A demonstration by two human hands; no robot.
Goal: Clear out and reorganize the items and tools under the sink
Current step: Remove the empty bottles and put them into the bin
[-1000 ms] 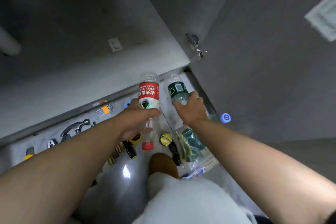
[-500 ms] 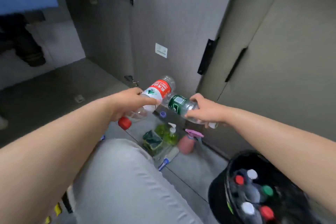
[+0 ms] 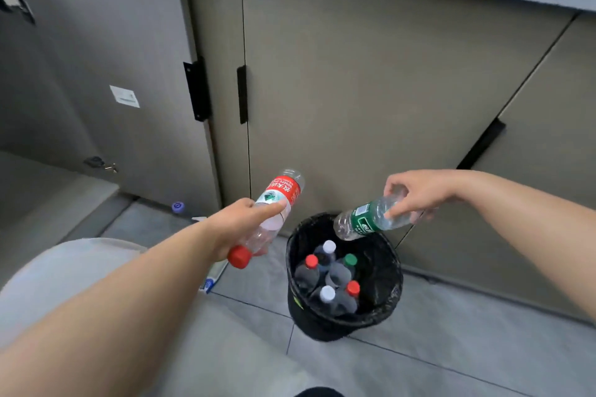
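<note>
Extending forward over grey floor tiles, both bare arms were recorded. The left hand (image 3: 238,226) was wrapped round the clear upper body of a red-labelled bottle (image 3: 281,193). Its red cap (image 3: 239,257) was pointed back toward the wearer and its base was tipped up and away. White Chinese characters were printed on the red label. A line of small Latin capitals beside them could not be read with certainty. A green triangular emblem on white was seen just at the thumb.

The right hand (image 3: 419,193) was pinched, fingertips and thumb, on the neck end of a green-labelled bottle (image 3: 362,222). This bottle was held nearly level, base lowest. A white panel of fine print and a white logo were noted on the green; neither was legible.

Below and between the hands, nearer the right, a black-lined bin (image 3: 383,271) was set on the floor. The green-labelled bottle's base was held over its far rim. Inside, upright bottles (image 3: 335,277) were packed caps up: two white, two red, one green.

Beyond the hands, closed cabinet doors (image 3: 371,90) with black handles (image 3: 242,94) were seen. On a grey panel left of the left hand, a white sticker (image 3: 124,96) was noted, print unreadable.
</note>
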